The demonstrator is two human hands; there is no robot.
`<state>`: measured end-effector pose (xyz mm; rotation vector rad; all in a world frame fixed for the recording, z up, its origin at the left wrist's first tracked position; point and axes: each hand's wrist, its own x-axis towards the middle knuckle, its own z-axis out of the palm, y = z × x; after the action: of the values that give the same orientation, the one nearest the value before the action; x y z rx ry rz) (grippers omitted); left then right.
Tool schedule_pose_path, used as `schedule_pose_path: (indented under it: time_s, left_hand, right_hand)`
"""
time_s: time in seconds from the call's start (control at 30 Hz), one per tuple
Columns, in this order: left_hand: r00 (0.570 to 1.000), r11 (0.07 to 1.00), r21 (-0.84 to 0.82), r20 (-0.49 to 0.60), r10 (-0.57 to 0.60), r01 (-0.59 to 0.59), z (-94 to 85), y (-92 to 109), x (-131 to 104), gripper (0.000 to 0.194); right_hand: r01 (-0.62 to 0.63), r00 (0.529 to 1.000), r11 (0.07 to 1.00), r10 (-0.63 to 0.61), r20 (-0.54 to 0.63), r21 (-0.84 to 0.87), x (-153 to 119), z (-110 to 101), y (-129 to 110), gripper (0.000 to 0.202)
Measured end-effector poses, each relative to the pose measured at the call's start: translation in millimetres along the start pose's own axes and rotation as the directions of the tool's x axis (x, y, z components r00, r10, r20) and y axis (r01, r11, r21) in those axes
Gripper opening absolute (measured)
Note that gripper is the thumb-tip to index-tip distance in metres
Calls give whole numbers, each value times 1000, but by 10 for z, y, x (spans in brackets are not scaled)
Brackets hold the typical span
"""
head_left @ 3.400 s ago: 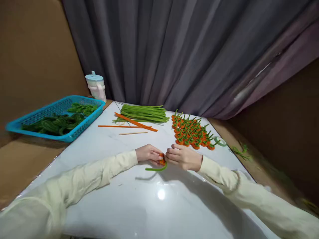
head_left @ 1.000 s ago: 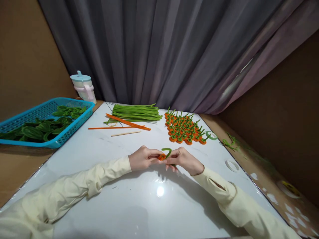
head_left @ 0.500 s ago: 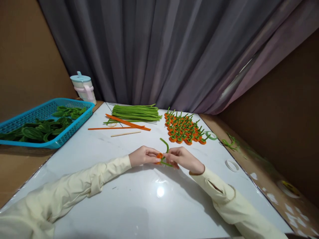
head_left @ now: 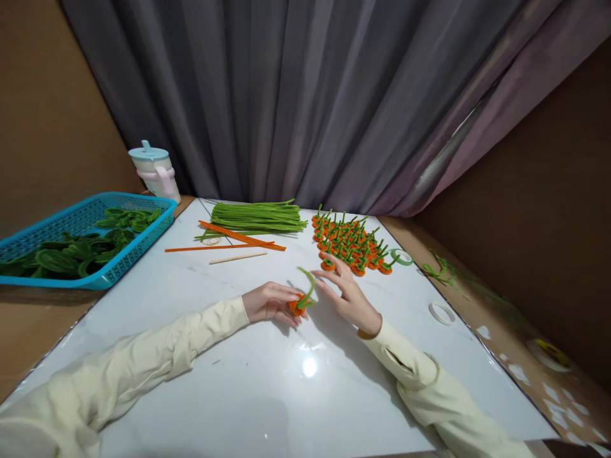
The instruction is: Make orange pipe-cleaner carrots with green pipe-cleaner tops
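Pinching 1 orange piece (head_left: 296, 306), left fingers (head_left: 280, 295); right fingers (head_left: 330, 278) spread; glossy white tabletop (head_left: 200, 394) beneath, grey curtain (head_left: 267, 95) behind.

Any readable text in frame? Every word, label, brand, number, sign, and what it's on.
None readable.
Round yellow-and-white item, far right: dark marks, too blurred to tell if text.
Cup: no legible lettering; any marks too small.
White tape roll: no print visible.
Orange-and-green piece in left hand: no label visible.

The basket (head_left: 138, 251) sits left, before the mug (head_left: 155, 175); on the tabletop (head_left: 214, 394), bundled strips (head_left: 258, 217) lie left of clustered pieces (head_left: 351, 245)
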<state>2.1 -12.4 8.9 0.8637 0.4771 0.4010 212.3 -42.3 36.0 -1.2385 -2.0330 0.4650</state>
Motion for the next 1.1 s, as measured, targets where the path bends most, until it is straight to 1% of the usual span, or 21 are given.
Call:
schedule_pose_path:
  time_s: [0.03,0.07,0.1,0.17,0.27,0.43,0.5,0.6,0.67,0.73,0.8,0.83,0.9,0.97,1.0,1.03,1.07,1.1]
  left_hand:
    - [1000,1000,-6,-9,-1,1,-9,-1,6,31]
    - [1000,1000,-7,-22,-1,1,-13,-2,10,31]
    - [999,1000,-6,-37,1,-1,-13,-2,13,30]
    - [998,1000,15,-64,8,-7,-6,-6,17,31]
    - [996,996,93,-85,21,-13,8,-17,22,35]
    - [988,966,254,-133,83,-47,15,-47,37,44]
    - [979,949,305,-154,133,-81,27,-61,40,46]
    - [960,918,368,-171,224,-148,68,-79,32,43]
    - [954,911,378,-173,244,-165,90,-84,24,40]
    - [963,933,332,-175,207,-140,85,-78,22,36]
    - [974,971,225,-188,127,-83,44,-60,32,30]
    - [977,986,160,-198,84,-52,13,-48,40,26]
    - [976,999,35,-215,16,-9,-53,-19,57,19]
    - [973,998,-62,-230,-16,2,-101,6,69,17]
    - [971,996,-93,-239,-20,-3,-111,14,72,18]
    - [968,994,-109,-250,-15,-13,-111,17,75,18]
    - [965,993,-116,-261,-6,-26,-101,15,76,17]
    - [962,993,-109,-274,12,-43,-84,7,77,16]
  right_hand:
    - [104,995,987,-102,21,-121,-9,-18,9,21]
    - [190,981,962,-180,65,-196,-15,-35,17,20]
    - [257,965,940,-236,115,-223,-20,-46,24,20]
    - [333,937,922,-301,177,-195,-26,-45,33,20]
    - [377,917,913,-344,201,-156,-24,-4,24,29]
    - [488,861,858,-443,248,-162,-26,39,44,23]
    - [481,866,855,-428,259,-195,-46,39,93,26]
    - [430,897,861,-373,238,-270,-87,48,174,28]
    - [413,908,853,-360,212,-318,-105,61,207,30]
    - [423,906,825,-373,200,-375,-108,71,217,30]
    - [436,898,784,-407,164,-441,-97,72,208,28]
    - [433,895,766,-430,123,-475,-90,71,199,25]
    - [403,875,743,-485,-14,-534,-84,73,171,22]
    - [391,827,732,-546,-136,-559,-93,94,133,25]
    - [406,806,728,-570,-158,-553,-102,114,113,26]
    - [429,797,729,-584,-157,-533,-112,141,92,26]
    - [453,801,739,-583,-136,-498,-120,173,74,25]
    - [467,817,761,-565,-109,-450,-126,207,58,25]
